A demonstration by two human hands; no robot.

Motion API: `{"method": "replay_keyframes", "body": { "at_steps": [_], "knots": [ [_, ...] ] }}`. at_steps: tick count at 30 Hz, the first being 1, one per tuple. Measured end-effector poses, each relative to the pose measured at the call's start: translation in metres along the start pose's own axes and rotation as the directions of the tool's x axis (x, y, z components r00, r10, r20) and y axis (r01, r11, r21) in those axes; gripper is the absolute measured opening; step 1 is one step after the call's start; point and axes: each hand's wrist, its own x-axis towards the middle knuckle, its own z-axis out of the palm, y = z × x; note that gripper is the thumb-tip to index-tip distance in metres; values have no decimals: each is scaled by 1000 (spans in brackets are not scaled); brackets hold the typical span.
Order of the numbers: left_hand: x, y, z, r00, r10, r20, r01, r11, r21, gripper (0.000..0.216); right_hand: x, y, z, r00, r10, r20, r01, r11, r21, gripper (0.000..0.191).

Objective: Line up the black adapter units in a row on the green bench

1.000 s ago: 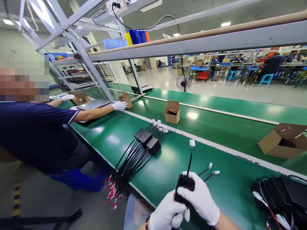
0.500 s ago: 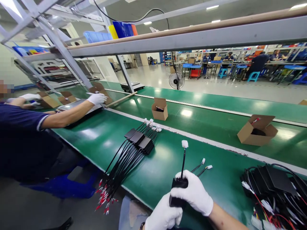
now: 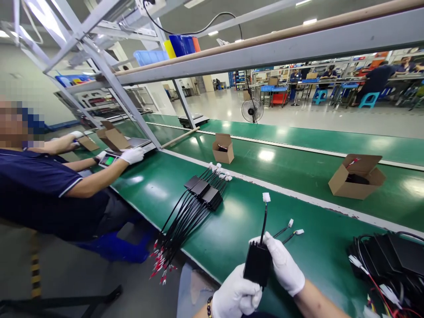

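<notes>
Both gloved hands hold a black ribbed box (image 3: 257, 265) with cables, tilted upright above the green bench. My left hand (image 3: 235, 291) is closed around its lower end. My right hand (image 3: 284, 265) grips its upper right edge, thumb and fingers near the cable exit. One short black cable rises from the top to a white connector (image 3: 266, 197). Two thinner leads with white plugs (image 3: 294, 227) stick out behind my right hand. To the left lies a row of similar black boxes (image 3: 202, 190), their long cables hanging over the bench edge with red and white ends.
A pile of black boxes and coiled cables (image 3: 391, 260) lies at right. Open cardboard boxes (image 3: 357, 183) stand on the belt beyond the white strip. At left, a co-worker (image 3: 43, 190) in white gloves handles a carton (image 3: 114, 137) at a scale. A shelf beam (image 3: 265, 48) spans overhead.
My right hand has shifted from wrapping the box's front to its right edge, exposing its broad face. The view has turned slightly left. The co-worker's near hand has lowered to the scale.
</notes>
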Motion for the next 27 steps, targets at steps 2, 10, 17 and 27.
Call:
{"method": "replay_keyframes", "body": {
  "at_steps": [2,10,17,27],
  "knots": [
    [0,1,-1,1000,-7,6,7,1000,0,12,1,3,1,1000,20,5,-20,1000,11,58],
    [2,4,-2,983,143,-115,-120,974,190,8,1,15,18,980,28,-197,-81,961,-265,80],
    [-6,16,12,977,153,-146,-81,910,406,7,-1,14,18,986,87,-140,-140,887,-441,38],
    [-6,18,17,961,256,-108,-172,853,493,6,-7,1,16,995,35,-90,-66,928,-366,72]
  ]
}}
